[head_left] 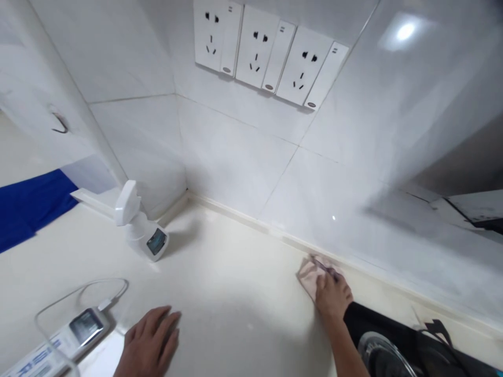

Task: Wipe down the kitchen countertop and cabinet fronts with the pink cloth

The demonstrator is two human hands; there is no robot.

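My right hand (333, 297) is closed on a pale pink cloth (307, 275), pressing it to the cream countertop (236, 272) along its back edge, by the tiled wall. The cloth looks folded, with a dark stripe or edge on top. My left hand (151, 340) lies at the bottom left with its fingers stretched out on the counter and nothing in it. Just left of that hand is a white device with a small screen (86, 327), a white cable (94, 280) plugged into its end.
A white bottle with a dark label (145, 235) stands in the left corner. Blue fabric (35, 207) lies at the far left. To the right of my right hand sits a black object with a round glass part (381, 348) and a black plug (438, 330). Wall sockets (257, 52) are above.
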